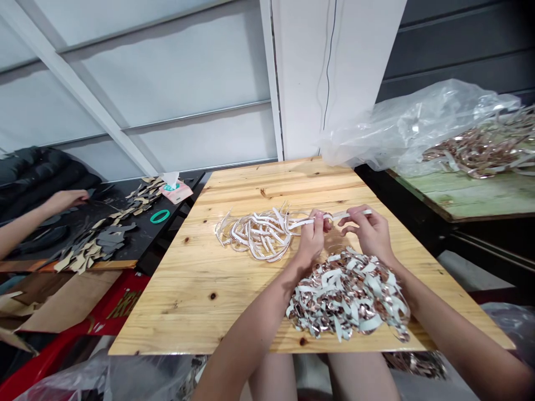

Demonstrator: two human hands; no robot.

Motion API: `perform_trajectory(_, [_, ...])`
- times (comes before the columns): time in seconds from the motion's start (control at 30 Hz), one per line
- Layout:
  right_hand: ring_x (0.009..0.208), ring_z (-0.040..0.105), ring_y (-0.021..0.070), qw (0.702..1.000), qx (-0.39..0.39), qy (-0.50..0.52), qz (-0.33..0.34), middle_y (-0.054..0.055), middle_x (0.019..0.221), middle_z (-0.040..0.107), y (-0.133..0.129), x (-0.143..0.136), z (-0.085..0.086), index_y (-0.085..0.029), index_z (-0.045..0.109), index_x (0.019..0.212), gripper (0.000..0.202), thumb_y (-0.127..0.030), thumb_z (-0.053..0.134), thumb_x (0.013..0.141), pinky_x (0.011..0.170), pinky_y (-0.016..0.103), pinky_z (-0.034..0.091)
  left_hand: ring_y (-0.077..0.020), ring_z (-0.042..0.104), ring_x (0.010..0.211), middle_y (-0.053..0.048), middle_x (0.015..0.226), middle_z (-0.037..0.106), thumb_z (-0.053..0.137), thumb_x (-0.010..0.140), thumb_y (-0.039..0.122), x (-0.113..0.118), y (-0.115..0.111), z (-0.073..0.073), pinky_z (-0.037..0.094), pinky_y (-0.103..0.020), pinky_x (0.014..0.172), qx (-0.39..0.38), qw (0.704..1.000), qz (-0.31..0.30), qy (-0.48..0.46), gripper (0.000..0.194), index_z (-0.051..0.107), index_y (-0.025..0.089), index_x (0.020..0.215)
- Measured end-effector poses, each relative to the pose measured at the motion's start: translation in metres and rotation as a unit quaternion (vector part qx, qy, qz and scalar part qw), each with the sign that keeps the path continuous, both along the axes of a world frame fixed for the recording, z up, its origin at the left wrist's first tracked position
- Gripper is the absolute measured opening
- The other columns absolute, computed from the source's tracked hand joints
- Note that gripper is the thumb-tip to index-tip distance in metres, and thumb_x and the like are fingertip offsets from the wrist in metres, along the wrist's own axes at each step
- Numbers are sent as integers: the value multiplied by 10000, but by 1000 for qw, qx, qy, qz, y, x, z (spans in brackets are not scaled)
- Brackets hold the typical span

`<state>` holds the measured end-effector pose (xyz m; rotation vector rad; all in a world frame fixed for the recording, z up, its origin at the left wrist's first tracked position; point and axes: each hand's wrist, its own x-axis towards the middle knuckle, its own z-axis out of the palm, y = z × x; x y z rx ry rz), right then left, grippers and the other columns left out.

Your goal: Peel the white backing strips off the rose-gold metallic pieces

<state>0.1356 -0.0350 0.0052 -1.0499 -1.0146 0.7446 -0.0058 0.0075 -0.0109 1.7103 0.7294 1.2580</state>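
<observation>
A narrow white strip [340, 215] is stretched between my two hands above the wooden table. My left hand [313, 236] pinches it near its middle, where a small shiny piece shows by the fingertips. Further right, my right hand [370, 229] has thumb and forefinger closed on the strip's other end. To the left lies a loose tangle of white and clear strips [263, 234], and the held strip reaches toward it. Between my forearms sits a heap of short curled pieces [346, 295], pale on one side and shiny copper on the other.
The wooden table [200, 312] has knots and a front edge over my legs. At right, a second table [472, 195] bears copper strips [485, 145] and plastic sheeting [418, 122]. At left, another person's hand [69, 199] works near scraps [100, 239], a green ring [160, 216] and a tissue pack [176, 191].
</observation>
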Motion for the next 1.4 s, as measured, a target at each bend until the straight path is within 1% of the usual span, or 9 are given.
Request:
perform_trajectory(0.13, [744, 689, 176, 981, -12, 192, 39, 15, 929, 666, 1, 6, 7, -245, 628, 838, 166, -336, 762, 802, 546, 270, 544, -204, 610, 754, -53, 777, 604, 257, 1045, 585, 3, 3, -2, 510, -371, 785, -34, 998, -5, -45, 476, 514, 218, 886])
perform_trajectory(0.27, [752, 699, 193, 965, -61, 237, 95, -2, 841, 653, 4, 10, 9, -269, 591, 918, 210, -416, 710, 828, 664, 340, 605, -198, 600, 745, -43, 773, 593, 253, 1034, 617, 3, 3, -2, 517, -372, 790, -38, 997, -19, -59, 484, 497, 226, 886])
perform_trajectory(0.47, [577, 615, 160, 996, -77, -1, 43, -2, 763, 639, 7, 3, -8, -227, 607, 839, 394, -490, 868, 704, 563, 327, 582, -197, 568, 769, -46, 796, 567, 278, 1033, 613, -1, -2, 2, 490, -368, 798, 4, 1000, -25, -13, 484, 517, 225, 870])
perform_trajectory(0.67, [802, 627, 244, 984, -83, -146, 56, 71, 877, 634, 9, 7, -17, -248, 654, 821, 345, -589, 695, 851, 578, 351, 591, -223, 572, 824, -75, 832, 575, 274, 1022, 629, -1, -1, 1, 490, -395, 840, 6, 999, -22, -30, 512, 531, 237, 815])
perform_trajectory(0.77, [927, 604, 273, 977, -96, -178, 62, 87, 938, 611, 9, 9, -15, -260, 654, 802, 345, -591, 628, 894, 566, 335, 569, -232, 568, 817, -81, 824, 568, 274, 1014, 636, -1, -2, 0, 495, -406, 841, 11, 999, -24, -38, 506, 529, 245, 820])
perform_trajectory(0.9, [643, 552, 194, 970, -118, -165, 136, 14, 702, 573, 5, 7, -11, -249, 583, 782, 371, -573, 538, 958, 549, 315, 460, -198, 540, 770, -34, 800, 539, 396, 986, 653, 0, -2, 0, 494, -357, 776, -8, 999, -37, -20, 447, 499, 236, 862])
perform_trajectory(1.0, [588, 493, 171, 971, -89, -189, 120, -13, 631, 545, 2, 3, -9, -240, 549, 744, 368, -547, 578, 942, 565, 314, 401, -166, 517, 745, -4, 777, 523, 475, 971, 623, 1, -2, -1, 476, -307, 745, -45, 997, -63, 18, 424, 489, 222, 835])
perform_trajectory(1.17, [566, 436, 158, 981, -50, -104, 156, -33, 564, 466, 2, -1, -8, -240, 531, 674, 335, -447, 614, 924, 584, 316, 378, -192, 585, 788, -35, 817, 608, 358, 1030, 557, 2, -3, 0, 495, -342, 806, -80, 993, -88, 26, 423, 537, 223, 842])
perform_trajectory(1.4, [496, 372, 128, 982, -72, 72, 161, -55, 524, 372, 10, 1, -13, -234, 529, 662, 283, -358, 687, 861, 506, 288, 353, -223, 623, 801, -38, 785, 632, 445, 991, 586, 4, 1, -10, 498, -390, 861, -133, 990, -48, -11, 409, 632, 252, 847])
